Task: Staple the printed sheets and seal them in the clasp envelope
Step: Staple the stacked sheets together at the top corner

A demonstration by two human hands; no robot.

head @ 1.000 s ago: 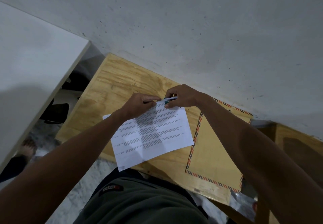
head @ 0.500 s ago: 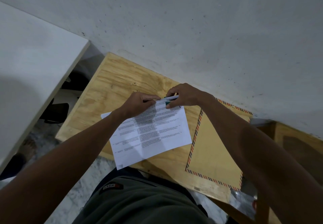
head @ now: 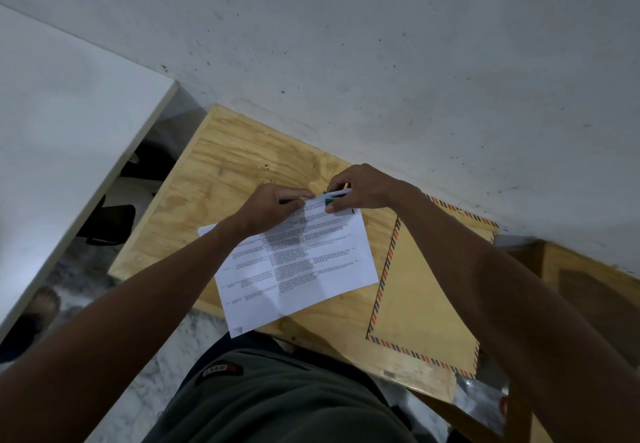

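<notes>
Printed sheets (head: 304, 266): white, covered in small text, lying tilted on the plywood table (head: 221, 179), near corner hanging just past the table's near edge.

Stapler (head: 334, 196): small, green and white, set at the far edge of the sheets; mostly hidden by fingers.

Right hand (head: 363, 188): fingers curled round the stapler, thumb beneath, gripping it at the sheets' far edge.

Left hand (head: 272, 205): just left of the right hand, fingers pinching the far edge of the sheets beside the stapler. The two hands sit close together, nearly touching.

Envelope (head: 426, 290): tan, with a red-and-dark striped border, flat on the table right of the sheets, partly under the right forearm; its clasp cannot be made out.

Surroundings: pale speckled wall on the far side; a white tabletop (head: 59, 138) at left; the person's grey-green shirt (head: 284, 404) at the near edge.
</notes>
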